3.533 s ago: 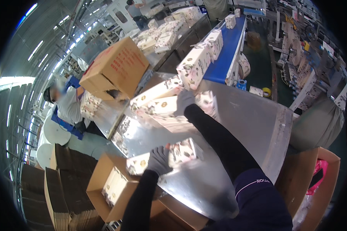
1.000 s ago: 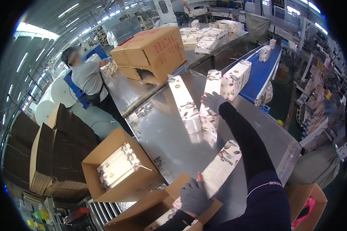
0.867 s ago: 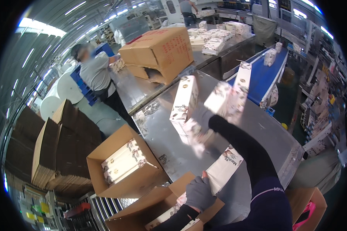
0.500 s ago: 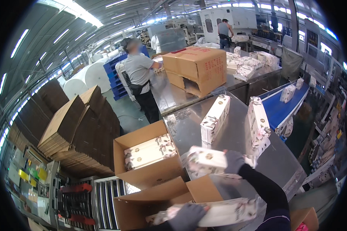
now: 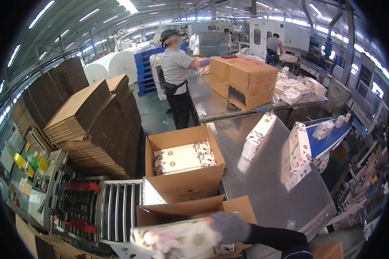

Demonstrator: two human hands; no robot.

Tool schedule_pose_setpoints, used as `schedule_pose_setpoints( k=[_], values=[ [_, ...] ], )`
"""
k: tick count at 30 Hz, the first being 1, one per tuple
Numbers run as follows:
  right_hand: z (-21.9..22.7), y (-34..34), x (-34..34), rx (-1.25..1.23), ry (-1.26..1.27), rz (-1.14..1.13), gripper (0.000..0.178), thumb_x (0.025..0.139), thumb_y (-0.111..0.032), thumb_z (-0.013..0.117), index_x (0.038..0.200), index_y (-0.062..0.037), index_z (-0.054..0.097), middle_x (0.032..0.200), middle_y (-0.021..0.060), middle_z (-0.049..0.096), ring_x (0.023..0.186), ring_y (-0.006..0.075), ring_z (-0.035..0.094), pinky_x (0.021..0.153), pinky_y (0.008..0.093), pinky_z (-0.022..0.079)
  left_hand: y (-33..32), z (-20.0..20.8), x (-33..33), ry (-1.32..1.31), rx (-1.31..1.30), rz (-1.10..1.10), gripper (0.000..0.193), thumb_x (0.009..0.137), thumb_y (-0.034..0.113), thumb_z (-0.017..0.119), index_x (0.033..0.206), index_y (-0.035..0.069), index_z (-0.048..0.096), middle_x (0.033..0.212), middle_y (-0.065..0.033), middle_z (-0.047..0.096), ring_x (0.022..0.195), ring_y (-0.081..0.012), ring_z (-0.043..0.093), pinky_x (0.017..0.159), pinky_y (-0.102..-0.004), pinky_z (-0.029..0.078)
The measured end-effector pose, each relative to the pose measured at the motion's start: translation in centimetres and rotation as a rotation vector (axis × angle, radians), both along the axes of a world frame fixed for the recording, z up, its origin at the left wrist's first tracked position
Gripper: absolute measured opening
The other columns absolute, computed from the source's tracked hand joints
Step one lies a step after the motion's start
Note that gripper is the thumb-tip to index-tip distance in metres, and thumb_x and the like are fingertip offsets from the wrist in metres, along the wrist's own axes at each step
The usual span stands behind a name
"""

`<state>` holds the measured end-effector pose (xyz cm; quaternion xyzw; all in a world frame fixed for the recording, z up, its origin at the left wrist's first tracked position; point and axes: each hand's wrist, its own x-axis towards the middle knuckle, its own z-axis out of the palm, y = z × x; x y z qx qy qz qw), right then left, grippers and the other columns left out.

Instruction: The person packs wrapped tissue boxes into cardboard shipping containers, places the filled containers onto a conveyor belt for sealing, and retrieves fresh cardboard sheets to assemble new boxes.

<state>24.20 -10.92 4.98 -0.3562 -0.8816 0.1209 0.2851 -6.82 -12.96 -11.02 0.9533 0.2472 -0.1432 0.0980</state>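
Note:
My right hand (image 5: 231, 228), in a grey glove, grips the right end of a white floral-printed pack (image 5: 173, 237), blurred by motion. The pack is over the near open cardboard box (image 5: 181, 208). Beneath it, part of another floral pack shows inside that box. A blurred grey patch by the held pack's lower left end may be my left hand; its fingers cannot be made out. Beyond stands a second open box (image 5: 183, 187) with floral packs (image 5: 183, 157) lying in it. Two more packs, one on the left (image 5: 258, 136) and one on the right (image 5: 299, 146), stand on the metal table (image 5: 263, 185).
A roller conveyor (image 5: 121, 209) adjoins the boxes at left, below stacked flattened cartons (image 5: 95, 129). A large closed carton (image 5: 244, 82) sits on the far table near a co-worker (image 5: 177, 73). Packs ride a blue belt (image 5: 322, 144) at right. Another person works far back.
My right hand has carried a pack from the metal table left and nearer, over the near box. My left hand no longer shows clearly at the pack there. The view has shifted.

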Motion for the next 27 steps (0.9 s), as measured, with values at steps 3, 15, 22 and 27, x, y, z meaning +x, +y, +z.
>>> schedule_pose_setpoints(
  k=[3, 15, 22, 27],
  values=[
    [-12.5, 6.4, -4.4, -0.051, -0.513, -0.103, 0.065, 0.073, -0.032, 0.070, 0.128, -0.0033, 0.050, 0.115, 0.0156, 0.056, 0.105, 0.0313, 0.056, 0.088, 0.0412, 0.047, 0.6, -0.3, 1.0, 0.072, -0.097, -0.016, 0.058, 0.085, 0.026, 0.053, 0.136, 0.002, 0.044, 0.102, -0.0182, 0.059, 0.086, -0.0321, 0.060, 0.069, -0.0439, 0.047],
    [-23.0, 6.6, -11.4, -0.016, -0.117, 0.311, 0.102, 0.074, -0.041, 0.073, 0.154, -0.0059, 0.021, 0.157, 0.0196, 0.023, 0.146, 0.0357, 0.020, 0.109, 0.0515, 0.025, -0.9, -3.1, 1.5, 0.038, -0.162, 0.048, 0.058, 0.089, 0.022, 0.050, 0.143, 0.006, 0.035, 0.092, -0.0174, 0.063, 0.074, -0.0357, 0.064, 0.057, -0.0465, 0.047],
    [-30.1, 9.9, -18.8, -0.343, -0.714, 0.277, 0.065, 0.079, -0.043, 0.067, 0.129, -0.0068, 0.046, 0.132, 0.0148, 0.042, 0.124, 0.0321, 0.040, 0.098, 0.0458, 0.035, 0.6, -1.6, 1.2, 0.094, 0.089, -0.149, 0.060, 0.089, 0.021, 0.049, 0.142, -0.002, 0.036, 0.090, -0.0223, 0.062, 0.070, -0.0343, 0.064, 0.053, -0.0467, 0.047],
    [-28.6, 6.7, -18.6, -0.522, -0.665, 0.540, 0.038, 0.082, -0.040, 0.065, 0.104, -0.0091, 0.065, 0.101, 0.0127, 0.063, 0.097, 0.0329, 0.060, 0.080, 0.0455, 0.048, -0.2, 1.4, 1.0, 0.122, -0.036, -0.069, 0.080, 0.081, 0.034, 0.063, 0.148, 0.003, 0.032, 0.101, -0.0203, 0.059, 0.075, -0.0290, 0.062, 0.060, -0.0427, 0.048]
  ],
)
